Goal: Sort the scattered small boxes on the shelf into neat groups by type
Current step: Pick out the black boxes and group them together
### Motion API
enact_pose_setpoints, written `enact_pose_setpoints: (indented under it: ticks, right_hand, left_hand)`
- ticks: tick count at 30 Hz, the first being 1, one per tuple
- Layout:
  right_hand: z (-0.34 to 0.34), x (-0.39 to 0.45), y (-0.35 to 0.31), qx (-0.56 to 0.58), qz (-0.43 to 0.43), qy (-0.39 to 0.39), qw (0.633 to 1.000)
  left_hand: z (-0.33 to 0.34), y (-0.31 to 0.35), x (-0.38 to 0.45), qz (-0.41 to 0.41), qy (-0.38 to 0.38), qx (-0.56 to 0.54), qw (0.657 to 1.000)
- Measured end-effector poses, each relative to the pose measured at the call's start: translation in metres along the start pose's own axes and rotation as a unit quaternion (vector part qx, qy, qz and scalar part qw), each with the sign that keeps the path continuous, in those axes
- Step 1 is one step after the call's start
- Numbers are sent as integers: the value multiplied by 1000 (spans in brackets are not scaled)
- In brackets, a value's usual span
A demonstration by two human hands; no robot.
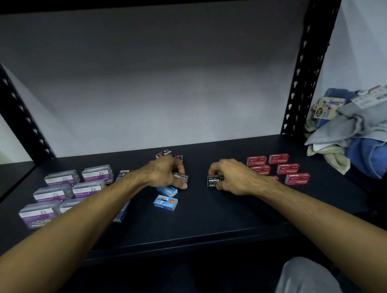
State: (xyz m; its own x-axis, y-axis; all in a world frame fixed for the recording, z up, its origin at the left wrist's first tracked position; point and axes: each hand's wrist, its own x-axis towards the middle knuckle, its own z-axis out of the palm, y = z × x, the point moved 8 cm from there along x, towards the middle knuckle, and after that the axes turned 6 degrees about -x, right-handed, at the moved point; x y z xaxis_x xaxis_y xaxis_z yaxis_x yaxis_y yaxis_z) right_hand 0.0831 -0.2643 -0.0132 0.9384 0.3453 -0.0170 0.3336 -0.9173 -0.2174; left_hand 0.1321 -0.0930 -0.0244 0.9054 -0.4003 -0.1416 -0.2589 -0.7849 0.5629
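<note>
My knee in grey cloth [307, 279] is showing at the bottom edge, and both my forearms are reaching out over the dark shelf [203, 222]. Nearest me, two blue staple boxes [165, 202] are lying loose just beside my left wrist. My left hand [165, 173] is curling around a black staple box [182, 177], pinching it just above the blue ones. My right hand [232, 178] is gripping another black staple box [215, 181] (its label reads upside down to me), fingers bent over its top. The two hands are working near each other but not touching. To the left, the clear paper clip boxes [62, 189] are sitting in neat rows; to the right, the red staple boxes [285, 169] are grouped together. Further back, more black boxes [166, 154] are peeking out behind my left hand. A pile of towels [362, 133] is slumping at the far right.
</note>
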Motion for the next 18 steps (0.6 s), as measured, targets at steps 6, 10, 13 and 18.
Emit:
enact_pose_setpoints:
  ticks: [6,10,13,18]
  right_hand:
    - [3,5,4,18,7,6,1000]
    - [4,7,5,29,16,9,999]
    - [5,7,7,35,18,7,999]
    - [6,7,10,45,22,8,999]
  left_hand:
    - [-2,1,1,24,-8,14,1000]
    - [-3,1,0,25,-22,11,999]
    - [-3,-1,0,22,-38,-4,999]
    - [-4,-2,-1,21,-56,-31,998]
